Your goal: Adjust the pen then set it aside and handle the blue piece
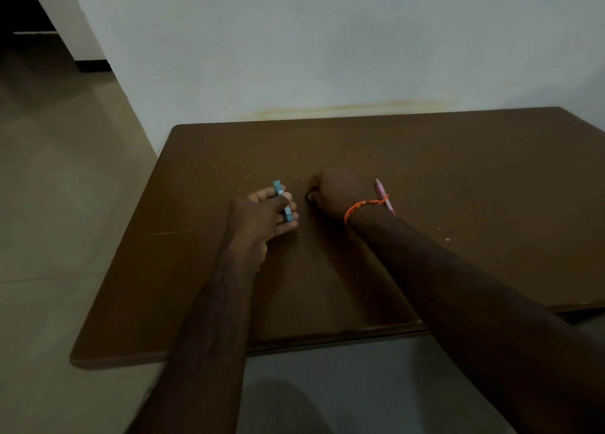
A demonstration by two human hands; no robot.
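Note:
My left hand [262, 217] holds a small flat teal object with a white label [282, 201] between thumb and fingers, just above the brown table [458, 178]. My right hand [330, 191] lies knuckles up on the table right beside it, fingers curled under; whatever is under the fingers is hidden. An orange thread band [361, 206] circles the right wrist. A pink pen [383, 195] lies on the table just behind that wrist, partly covered by it.
The table stands against a pale wall [327, 57] at the back. Small white crumbs [447, 239] dot its surface. Tiled floor [59, 188] runs along the left side and below the near table edge.

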